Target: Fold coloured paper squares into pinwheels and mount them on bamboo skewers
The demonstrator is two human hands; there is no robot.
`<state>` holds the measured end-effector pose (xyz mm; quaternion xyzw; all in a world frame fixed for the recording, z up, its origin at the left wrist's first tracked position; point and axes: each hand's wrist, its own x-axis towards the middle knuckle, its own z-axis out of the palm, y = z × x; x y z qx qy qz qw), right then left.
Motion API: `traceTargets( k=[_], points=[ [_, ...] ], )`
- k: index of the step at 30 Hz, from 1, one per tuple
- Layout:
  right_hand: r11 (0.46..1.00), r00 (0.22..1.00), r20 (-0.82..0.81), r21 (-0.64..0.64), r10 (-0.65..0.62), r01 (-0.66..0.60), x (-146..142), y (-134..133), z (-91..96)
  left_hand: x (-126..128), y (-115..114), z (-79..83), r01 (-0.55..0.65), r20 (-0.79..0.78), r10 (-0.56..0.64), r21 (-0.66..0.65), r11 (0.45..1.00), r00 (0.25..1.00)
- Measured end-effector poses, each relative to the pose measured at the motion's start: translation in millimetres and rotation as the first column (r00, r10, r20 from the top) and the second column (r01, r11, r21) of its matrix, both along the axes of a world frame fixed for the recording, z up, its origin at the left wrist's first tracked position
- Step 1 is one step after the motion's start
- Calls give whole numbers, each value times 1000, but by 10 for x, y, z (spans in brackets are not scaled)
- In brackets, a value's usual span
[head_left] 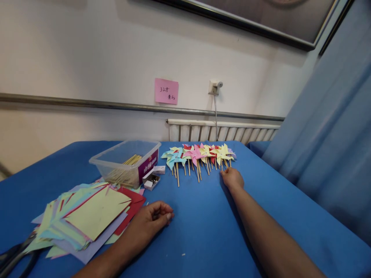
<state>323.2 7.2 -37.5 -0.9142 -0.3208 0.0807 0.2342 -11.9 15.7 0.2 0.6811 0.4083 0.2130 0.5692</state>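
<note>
At the far side of the table my right hand [232, 177] is closed on the lower stick of a yellow pinwheel [222, 153], at the right end of a row of paper pinwheels. Blue, pink, red and pale yellow ones lie overlapped there, among them a blue pinwheel [175, 157] and a pink pinwheel [196, 154], their wooden sticks pointing toward me. My left hand [155, 217] rests on the blue tabletop with its fingers curled in and the thumb close to the fingertips; nothing shows in it. Beside it lies a pile of coloured paper squares [98, 212], several with cut corners.
A clear plastic box [108, 164] holding wooden sticks stands at the back left. Before it sits a small open box of pins [151, 180]. Scissors [21, 251] lie at the near left. A blue curtain [327, 135] hangs on the right; a radiator [228, 130] is behind the table.
</note>
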Motion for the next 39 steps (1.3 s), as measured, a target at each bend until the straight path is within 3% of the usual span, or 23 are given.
traceTargets(
  k=[20, 27, 30, 34, 37, 39],
  points=[
    [998, 998, 40, -50, 43, -41, -21, -97, -58, -14, -110, -9, 75, -85, -67, 87, 993, 994],
    [995, 998, 35, 85, 57, -60, -139, -221, -8, -30, -128, -56, 146, -113, -130, 150, 978, 985],
    [962, 991, -30, 246, 132, -121, -491, -257, 54, -39, -133, -90, 183, -137, -159, 192, 964, 978],
    [851, 909, -206, 471, 361, -231, -1405, -276, 118, -55, -152, -100, 229, -152, -196, 248, 941, 969],
    [776, 797, -324, 574, 510, -263, -2095, -293, 125, -78, -141, -54, 261, -242, -187, 324, 910, 952],
    [671, 620, -465, 729, 633, -139, -2369, -295, 102, -108, -110, 18, 260, -334, -132, 376, 889, 933]
  ],
)
